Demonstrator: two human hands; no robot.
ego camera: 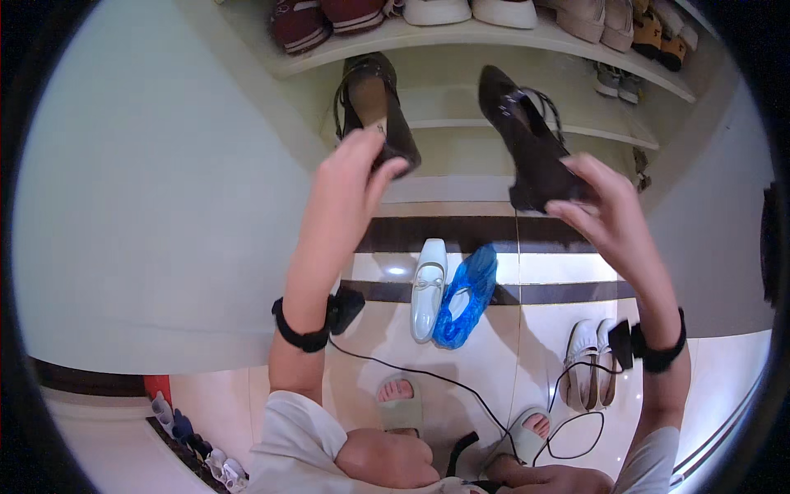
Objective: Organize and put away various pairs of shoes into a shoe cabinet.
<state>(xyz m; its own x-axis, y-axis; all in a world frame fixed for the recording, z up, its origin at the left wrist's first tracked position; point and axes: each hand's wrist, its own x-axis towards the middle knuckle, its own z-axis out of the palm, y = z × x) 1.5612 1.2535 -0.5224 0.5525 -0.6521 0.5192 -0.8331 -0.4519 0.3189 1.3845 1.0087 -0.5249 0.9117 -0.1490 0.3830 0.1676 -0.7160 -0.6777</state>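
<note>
My left hand (364, 157) grips a dark strapped shoe (370, 99) by its heel end, the tan insole facing me and the toe pointing into the shoe cabinet. In my right hand (595, 191) is a matching dark shoe (531, 142), held at the heel and turned on its side, its thin straps standing out to the right. Both shoes are in the air before the cabinet's shelves (457, 117). Below them on the floor lie a white bow-trimmed flat (429, 290) and, touching it, a shoe inside a blue plastic shoe cover (469, 296).
Maroon shoes (355, 13), white shoes (503, 12) and several others line the upper shelf (469, 38). Cabinet doors (166, 185) stand at both sides. White flats (583, 364) rest on the floor at right. Black cables (426, 372) run from my wrist straps past my slippered feet.
</note>
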